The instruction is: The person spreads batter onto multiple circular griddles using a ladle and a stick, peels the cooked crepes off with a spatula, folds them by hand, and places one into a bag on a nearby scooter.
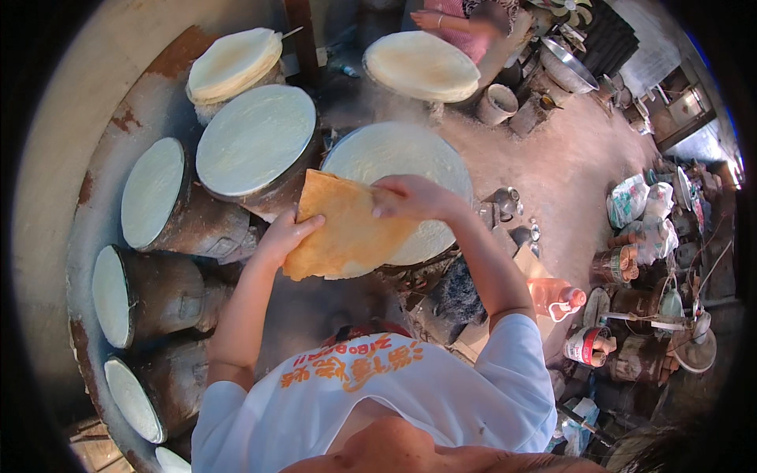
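Note:
Both my hands grip a golden-brown folded flatbread [343, 229], thin and crisp-looking, held up in front of me. My left hand [288, 235] closes on its left edge, thumb on top. At its upper right, my right hand [414, 197] pinches it with the thumb on the near face; some fingertips are hidden. Behind and below the bread lies a wide round griddle [402, 150] with a pale, thin layer on it, partly covered by the bread and my right hand. Haze hangs over its far side.
Several drum stoves with pale round tops [256, 140] curve along the left wall. Flatbread stacks [422, 67] stand at the back, where another person [465, 27] sits. At right are a reddish plastic jug [552, 298], a metal basin [568, 67] and cluttered bags [628, 199].

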Motion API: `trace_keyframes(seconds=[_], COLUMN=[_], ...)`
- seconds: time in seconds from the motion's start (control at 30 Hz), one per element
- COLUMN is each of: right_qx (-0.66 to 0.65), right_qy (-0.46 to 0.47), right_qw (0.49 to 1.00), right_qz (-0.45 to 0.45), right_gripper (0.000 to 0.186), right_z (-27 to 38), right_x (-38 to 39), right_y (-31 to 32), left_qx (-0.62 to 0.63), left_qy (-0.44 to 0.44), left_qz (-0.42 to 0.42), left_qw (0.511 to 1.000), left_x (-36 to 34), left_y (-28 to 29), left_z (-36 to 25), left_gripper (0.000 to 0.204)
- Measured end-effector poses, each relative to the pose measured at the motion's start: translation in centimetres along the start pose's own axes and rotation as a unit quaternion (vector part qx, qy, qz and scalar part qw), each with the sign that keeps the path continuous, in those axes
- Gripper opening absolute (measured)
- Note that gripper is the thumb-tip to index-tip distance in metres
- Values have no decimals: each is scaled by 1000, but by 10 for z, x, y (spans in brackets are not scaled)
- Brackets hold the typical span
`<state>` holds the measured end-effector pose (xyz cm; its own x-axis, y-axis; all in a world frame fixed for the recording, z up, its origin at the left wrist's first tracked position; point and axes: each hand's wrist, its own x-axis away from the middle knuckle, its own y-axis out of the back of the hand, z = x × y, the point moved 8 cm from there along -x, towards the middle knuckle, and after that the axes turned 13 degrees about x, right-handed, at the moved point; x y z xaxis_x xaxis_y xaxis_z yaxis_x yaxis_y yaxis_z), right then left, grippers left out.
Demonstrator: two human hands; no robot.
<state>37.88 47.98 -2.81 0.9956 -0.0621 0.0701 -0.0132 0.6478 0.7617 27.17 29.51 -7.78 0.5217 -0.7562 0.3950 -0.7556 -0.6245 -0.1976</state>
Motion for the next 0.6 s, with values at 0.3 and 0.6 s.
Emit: trace_keyframes(seconds=[0.3, 0.6], right_qx=[-317, -612], right_qy=[-139, -86], right_qw=[920, 786], right_qz=[-181, -34], right_gripper=[30, 42], right_z=[7, 91], right_x=[-62, -53], right_y=[-152, -175], left_qx=[-465, -418], left_qy=[-343, -344], left_qz=[-215, -177], left_qw=[787, 822], left_x=[77, 118], left_y=[-1, 29], left_z=[-3, 0], left_gripper=[63, 77])
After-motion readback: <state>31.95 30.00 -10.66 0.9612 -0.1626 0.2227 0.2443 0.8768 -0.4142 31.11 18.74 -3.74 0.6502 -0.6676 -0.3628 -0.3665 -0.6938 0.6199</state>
